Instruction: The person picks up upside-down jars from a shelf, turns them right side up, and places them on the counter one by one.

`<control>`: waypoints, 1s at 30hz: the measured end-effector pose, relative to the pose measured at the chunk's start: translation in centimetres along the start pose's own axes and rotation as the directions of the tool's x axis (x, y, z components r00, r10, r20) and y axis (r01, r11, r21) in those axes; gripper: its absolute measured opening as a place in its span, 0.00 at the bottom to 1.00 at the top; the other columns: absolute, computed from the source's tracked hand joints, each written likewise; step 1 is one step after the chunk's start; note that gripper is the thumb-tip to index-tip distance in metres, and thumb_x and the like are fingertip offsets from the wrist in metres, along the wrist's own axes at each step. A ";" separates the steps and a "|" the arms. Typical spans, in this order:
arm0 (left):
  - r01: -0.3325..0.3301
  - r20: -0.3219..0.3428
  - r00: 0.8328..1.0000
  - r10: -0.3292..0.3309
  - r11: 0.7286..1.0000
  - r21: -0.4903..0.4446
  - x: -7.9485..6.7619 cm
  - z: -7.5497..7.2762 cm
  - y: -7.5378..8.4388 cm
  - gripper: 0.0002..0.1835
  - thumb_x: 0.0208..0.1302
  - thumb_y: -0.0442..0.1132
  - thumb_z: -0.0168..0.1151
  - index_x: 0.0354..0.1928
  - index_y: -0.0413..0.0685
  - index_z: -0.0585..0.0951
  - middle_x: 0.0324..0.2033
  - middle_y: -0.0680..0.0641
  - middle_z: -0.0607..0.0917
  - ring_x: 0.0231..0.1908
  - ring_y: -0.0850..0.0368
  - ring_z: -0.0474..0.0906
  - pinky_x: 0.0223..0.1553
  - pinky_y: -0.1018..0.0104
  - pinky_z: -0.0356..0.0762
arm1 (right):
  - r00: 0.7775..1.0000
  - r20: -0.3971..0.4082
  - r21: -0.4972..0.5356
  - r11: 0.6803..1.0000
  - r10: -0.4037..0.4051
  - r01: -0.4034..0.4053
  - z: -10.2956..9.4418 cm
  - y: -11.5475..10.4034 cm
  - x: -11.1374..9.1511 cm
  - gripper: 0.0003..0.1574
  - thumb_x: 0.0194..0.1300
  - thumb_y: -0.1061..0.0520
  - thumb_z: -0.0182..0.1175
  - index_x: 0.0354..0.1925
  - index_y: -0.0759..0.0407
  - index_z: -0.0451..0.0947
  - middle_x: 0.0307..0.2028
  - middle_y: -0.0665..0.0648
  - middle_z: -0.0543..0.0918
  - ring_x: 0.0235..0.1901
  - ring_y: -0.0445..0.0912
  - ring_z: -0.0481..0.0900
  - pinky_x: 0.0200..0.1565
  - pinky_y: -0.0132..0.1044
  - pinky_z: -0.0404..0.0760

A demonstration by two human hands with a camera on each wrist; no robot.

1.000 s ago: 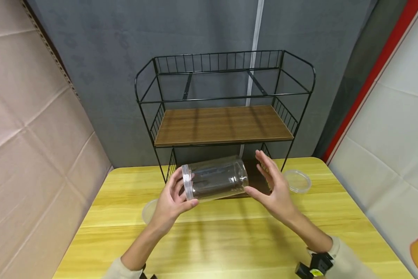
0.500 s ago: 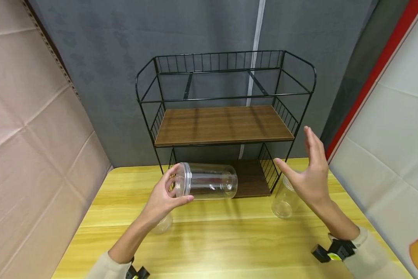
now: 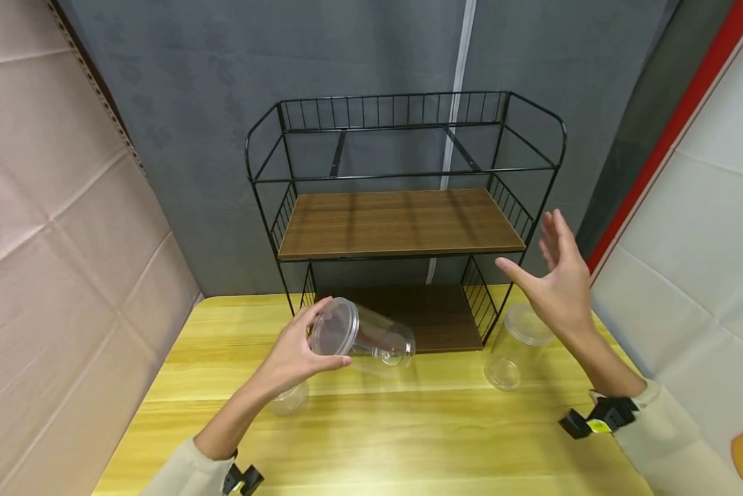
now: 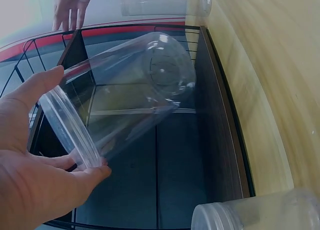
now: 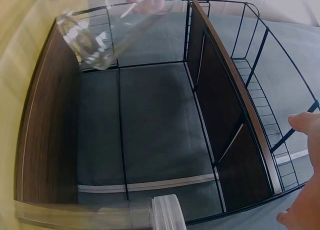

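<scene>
My left hand grips a clear plastic jar round its lid end, thumb on the near side and fingers on the far side. The jar is tilted in front of the rack's lower tier, its base pointing right and down. In the left wrist view, the jar looks see-through, with nothing inside. My right hand is raised beside the rack's right side, thumb and fingers spread and holding nothing. Just below it a second clear jar stands upright on the table. Another clear jar is partly hidden behind my left hand.
A black wire rack stands at the back of the table. It has a brown middle board, a dark lower board and an open top frame. Grey cloth hangs behind, with pale panels at both sides.
My right hand has left the held jar's base and moved right and up. My left hand has tipped the jar, lowering its base and turning its lid toward the head camera.
</scene>
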State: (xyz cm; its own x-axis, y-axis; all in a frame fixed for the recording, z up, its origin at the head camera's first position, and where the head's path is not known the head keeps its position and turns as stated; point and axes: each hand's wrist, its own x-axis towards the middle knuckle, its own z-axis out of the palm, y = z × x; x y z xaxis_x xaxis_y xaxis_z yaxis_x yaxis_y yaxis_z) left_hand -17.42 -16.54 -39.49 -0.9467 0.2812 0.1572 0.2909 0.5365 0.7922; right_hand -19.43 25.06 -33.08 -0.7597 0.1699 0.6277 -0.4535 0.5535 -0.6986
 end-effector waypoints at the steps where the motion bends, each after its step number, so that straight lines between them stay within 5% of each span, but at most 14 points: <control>1: -0.005 0.002 1.000 0.005 1.000 0.026 0.1 0.1 -0.1 0.61 0.47 0.54 0.87 0.82 0.58 0.63 0.77 0.41 0.68 0.71 0.37 0.70 0.66 0.36 0.77 | 1.000 0.010 0.005 1.000 0.011 -0.011 0.1 0.0 0.1 0.69 0.60 0.63 0.79 0.86 0.48 0.48 0.82 0.55 0.60 0.80 0.49 0.61 0.76 0.32 0.65; 9: -0.094 0.038 0.995 0.090 0.987 0.128 0.5 1.2 0.0 0.61 0.43 0.54 0.88 0.80 0.50 0.66 0.70 0.42 0.75 0.61 0.42 0.76 0.58 0.40 0.82 | 0.999 0.024 0.015 1.000 0.022 -0.022 0.7 -0.2 0.8 0.69 0.61 0.61 0.79 0.86 0.50 0.47 0.82 0.52 0.59 0.80 0.49 0.60 0.76 0.38 0.67; 30: -0.144 0.137 0.984 0.114 0.961 0.235 1.4 3.2 -0.5 0.61 0.43 0.49 0.90 0.80 0.42 0.67 0.68 0.40 0.75 0.60 0.43 0.79 0.59 0.43 0.83 | 1.000 -0.021 0.031 1.000 -0.004 0.004 2.3 0.5 1.8 0.66 0.58 0.67 0.79 0.84 0.56 0.53 0.80 0.53 0.65 0.76 0.54 0.69 0.74 0.37 0.70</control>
State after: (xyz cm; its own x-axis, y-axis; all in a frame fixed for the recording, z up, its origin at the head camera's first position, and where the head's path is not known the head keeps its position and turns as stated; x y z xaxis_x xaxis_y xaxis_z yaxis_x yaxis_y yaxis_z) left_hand -18.48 -13.91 -41.56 -0.8793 0.4471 0.1643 0.4488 0.6619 0.6005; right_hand -22.11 23.75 -33.03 -0.7479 0.1851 0.6375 -0.4709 0.5289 -0.7060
